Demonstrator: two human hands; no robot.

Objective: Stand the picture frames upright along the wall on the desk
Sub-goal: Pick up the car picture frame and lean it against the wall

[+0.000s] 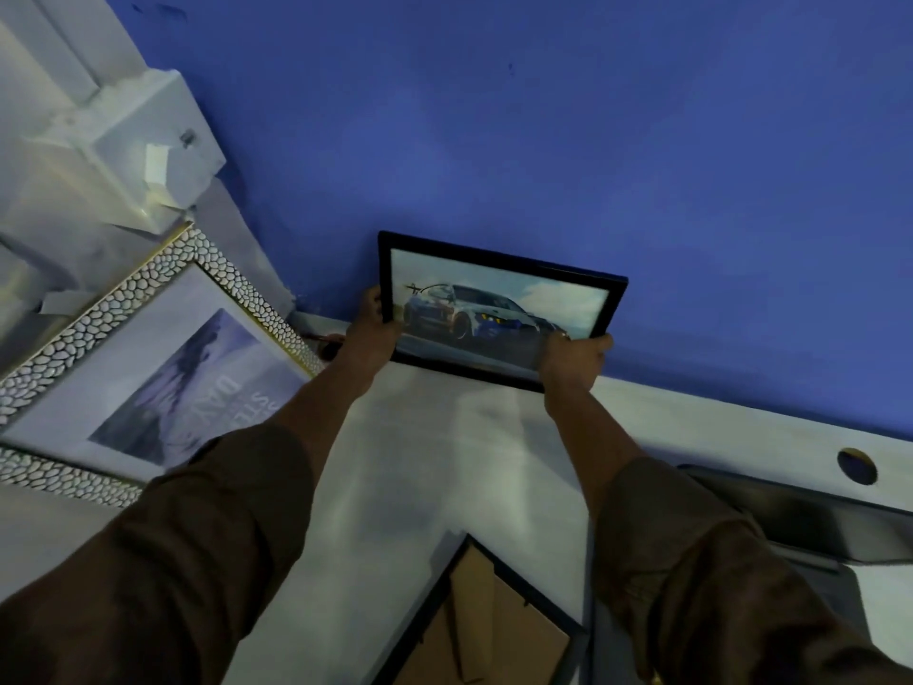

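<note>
- My left hand (371,324) grips the left edge of the car frame (499,309); my right hand (573,360) clamps its lower right corner.
- The frame stands at the back of the table (420,462), against the blue wall (543,140) (bottom edge looks to be touching down).
- To do this well, I'd set the bottom edge slightly out from the wall, tilt the top back, then test balance before letting go.
- I count three frames: this one, a pebbled frame (148,368) on the left, and one face-down (484,620) near me.
</note>
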